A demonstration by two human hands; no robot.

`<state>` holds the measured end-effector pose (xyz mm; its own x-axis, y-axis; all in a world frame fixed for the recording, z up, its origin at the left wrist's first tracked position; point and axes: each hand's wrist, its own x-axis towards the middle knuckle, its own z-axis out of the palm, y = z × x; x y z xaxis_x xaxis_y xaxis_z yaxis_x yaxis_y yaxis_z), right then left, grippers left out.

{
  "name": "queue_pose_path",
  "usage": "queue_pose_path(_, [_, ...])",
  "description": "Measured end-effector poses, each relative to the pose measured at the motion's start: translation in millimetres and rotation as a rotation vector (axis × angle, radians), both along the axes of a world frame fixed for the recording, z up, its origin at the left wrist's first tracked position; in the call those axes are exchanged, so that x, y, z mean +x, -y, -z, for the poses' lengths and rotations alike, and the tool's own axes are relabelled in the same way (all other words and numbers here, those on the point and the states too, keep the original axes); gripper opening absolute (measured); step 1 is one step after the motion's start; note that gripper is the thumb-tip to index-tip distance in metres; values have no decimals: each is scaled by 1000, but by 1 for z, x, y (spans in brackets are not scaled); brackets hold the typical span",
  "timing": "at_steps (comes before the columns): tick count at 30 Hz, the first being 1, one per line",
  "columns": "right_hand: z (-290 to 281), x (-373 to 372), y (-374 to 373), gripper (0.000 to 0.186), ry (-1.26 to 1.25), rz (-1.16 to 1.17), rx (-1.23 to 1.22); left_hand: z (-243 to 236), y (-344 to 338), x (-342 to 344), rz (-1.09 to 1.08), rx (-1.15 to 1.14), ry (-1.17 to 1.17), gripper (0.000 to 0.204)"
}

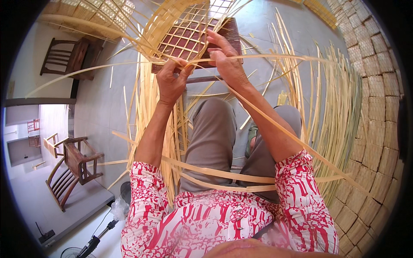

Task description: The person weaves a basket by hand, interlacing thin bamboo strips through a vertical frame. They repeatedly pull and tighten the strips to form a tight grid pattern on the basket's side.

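Observation:
An openwork basket of pale bamboo strips rests on a dark red wooden stool before my knees. At its near corner my left hand pinches a bamboo strip between thumb and fingertips. That strip reaches far out to the right. My right hand lies beside the basket's right side, fingers stretched out and apart, with the strip running past its palm. Long loose strip ends fan out from the basket to the left. Another bamboo strip slants down across my right forearm.
Bundles of bamboo strips lie on the floor to the left and right. Stacked woven pieces line the right side. Wooden chairs stand at the left, with a fan at the lower left. More strips cross my lap.

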<state>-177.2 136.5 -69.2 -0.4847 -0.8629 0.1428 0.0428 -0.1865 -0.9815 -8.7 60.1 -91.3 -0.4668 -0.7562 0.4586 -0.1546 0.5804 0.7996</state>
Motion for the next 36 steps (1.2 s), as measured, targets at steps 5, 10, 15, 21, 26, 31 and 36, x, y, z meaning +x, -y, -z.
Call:
queue_pose_path(5, [-7,-9,3,32,-84,15,36,2,-1,3,-2,-40,8,20])
queue_pose_path(10, [6,-16,8,26,124,113,15,5,1,1,-3,-48,-28,21])
queue_pose_path(15, [-11,-9,-1,23,889,193,-40,13,5,5,5,-27,-49,18])
queue_pose_path(21, [-4,-17,-3,24,1189,258,8,15,7,7,40,45,-37,13])
queue_pose_path(26, [3,-28,-11,28,1150,231,-2,5,8,7,52,56,69,14])
queue_pose_path(31, [-4,-32,-27,29,729,55,-41,3,23,19,158,129,139,15])
queue_pose_path(36, [-12,-24,-28,103,29,-210,-72,-15,41,30,255,211,287,14])
